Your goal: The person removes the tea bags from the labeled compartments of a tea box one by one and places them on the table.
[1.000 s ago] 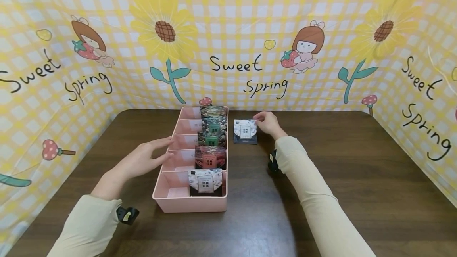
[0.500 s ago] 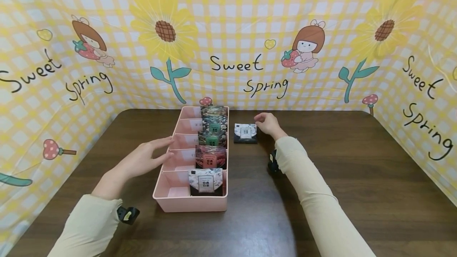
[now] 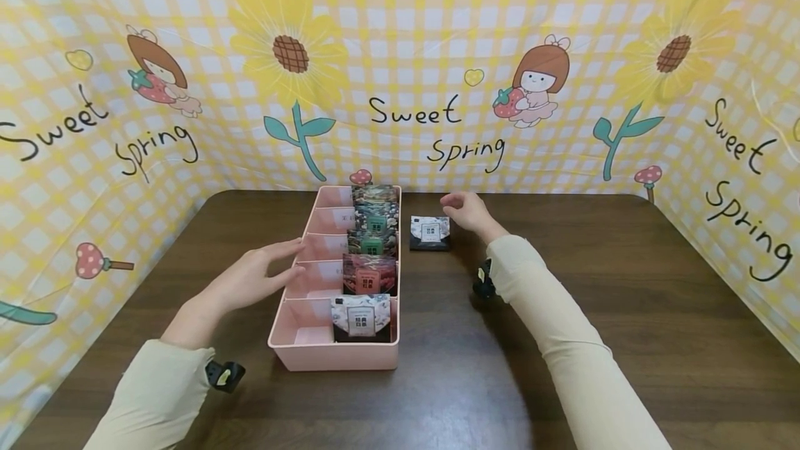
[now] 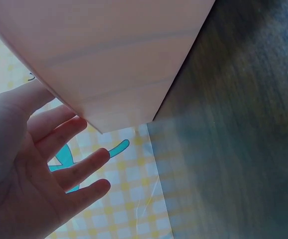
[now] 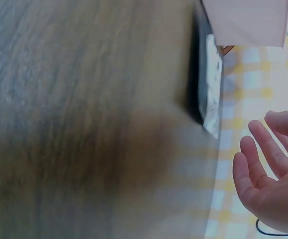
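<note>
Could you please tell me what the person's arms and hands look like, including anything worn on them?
The left sleeve and right sleeve are plain cream, ending near the wrists. The left hand and right hand are ungloved, with no rings visible. The left wrist camera and right wrist camera are small and black; the left one bears a small yellowish mark.

1. Checked cloth (image 3: 400,40): "Sweet Spring" in black script, at left, far centre and right.
2. Near white packet (image 3: 361,319) inside the pink box (image 3: 340,358): "经典白茶".
3. Red packet (image 3: 369,276), next farther in the box: "经典红茶".
4. Loose white packet (image 3: 430,233), right of the box: seemingly "经典白茶", small.
5. Farther green packets (image 3: 372,243) and white slips (image 3: 328,269) in the box: print too small to read.
</note>
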### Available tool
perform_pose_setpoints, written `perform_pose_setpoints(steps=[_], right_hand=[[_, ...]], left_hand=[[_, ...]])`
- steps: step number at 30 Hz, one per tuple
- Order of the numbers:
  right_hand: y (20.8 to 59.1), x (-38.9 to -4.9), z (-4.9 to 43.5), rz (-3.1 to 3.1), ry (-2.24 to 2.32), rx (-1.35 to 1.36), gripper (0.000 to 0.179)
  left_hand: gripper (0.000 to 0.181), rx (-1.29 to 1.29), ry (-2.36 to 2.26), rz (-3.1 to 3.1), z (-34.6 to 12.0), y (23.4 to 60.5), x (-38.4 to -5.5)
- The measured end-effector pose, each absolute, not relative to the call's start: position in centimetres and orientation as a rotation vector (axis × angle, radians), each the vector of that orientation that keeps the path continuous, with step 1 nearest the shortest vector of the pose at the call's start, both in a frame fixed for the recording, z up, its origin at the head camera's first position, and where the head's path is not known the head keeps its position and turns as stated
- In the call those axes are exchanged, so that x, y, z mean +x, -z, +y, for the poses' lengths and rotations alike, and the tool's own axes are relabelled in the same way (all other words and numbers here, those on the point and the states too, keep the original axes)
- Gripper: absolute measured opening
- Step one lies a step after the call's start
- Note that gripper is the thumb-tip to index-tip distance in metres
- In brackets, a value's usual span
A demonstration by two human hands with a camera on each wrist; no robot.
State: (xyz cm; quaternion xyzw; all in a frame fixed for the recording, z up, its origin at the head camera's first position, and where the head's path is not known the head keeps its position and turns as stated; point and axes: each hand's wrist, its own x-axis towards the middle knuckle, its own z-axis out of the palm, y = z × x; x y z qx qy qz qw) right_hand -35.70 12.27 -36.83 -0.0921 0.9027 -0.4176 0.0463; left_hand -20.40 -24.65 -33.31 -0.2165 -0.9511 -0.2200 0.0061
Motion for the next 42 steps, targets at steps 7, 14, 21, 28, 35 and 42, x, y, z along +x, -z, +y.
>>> perform_pose_setpoints(steps=[7, 14, 21, 28, 35, 42], right_hand=[[35.7, -34.5, 12.5, 2.736, 1.301, -0.407, 0.031], [34.6, -33.4, 12.3, 2.718, 1.332, -0.502, 0.028], [33.7, -32.1, 11.8, 2.678, 1.35, -0.546, 0.025], [32.5, -30.1, 11.3, 2.65, 1.335, -0.648, 0.026], [31.7, -27.9, 10.7, 2.607, 1.374, -0.749, 0.023], [31.2, -25.6, 10.1, 2.571, 1.392, -0.883, 0.023]], left_hand=[[0.052, -0.667, 0.69, -2.992, -24.6, 33.5, -20.5], [0.053, -0.663, 0.695, -2.987, -24.6, 33.5, -20.4], [0.052, -0.667, 0.688, -2.984, -24.6, 33.4, -20.2], [0.052, -0.686, 0.675, -2.972, -24.6, 33.2, -20.2], [0.052, -0.693, 0.678, -2.971, -24.6, 33.2, -20.2], [0.053, -0.699, 0.696, -2.934, -24.6, 33.4, -20.3]])
